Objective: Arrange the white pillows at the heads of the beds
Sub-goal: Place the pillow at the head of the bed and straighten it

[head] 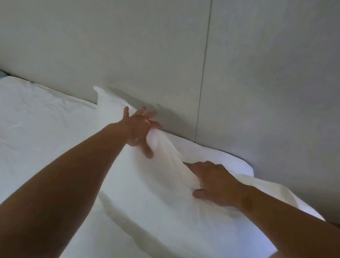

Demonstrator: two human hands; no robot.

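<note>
I judge I am in the placing step: a white pillow lies across the head of the bed, its far edge close against the pale panelled wall, and both my hands are on it. My left hand reaches to the far side, thumb and forefinger pinching a raised peak of the pillowcase while the other fingers fan wide toward the wall. My right hand sits nearer, fingers curled down into the fabric, bunching a fold that runs between the two hands; how much cloth it actually holds I cannot tell. A second pillow appears to lie behind, touching the wall, though white on white blurs the boundary between them. The cloth looks like soft, thin cotton, creasing readily, over a plump, yielding filling; the sheet is lightly wrinkled, and the wall is smooth and matte with one vertical seam. The next move, I think, calls for letting the pinched cloth go, smoothing the ridge flat and squaring the pillow to the wall.
</note>
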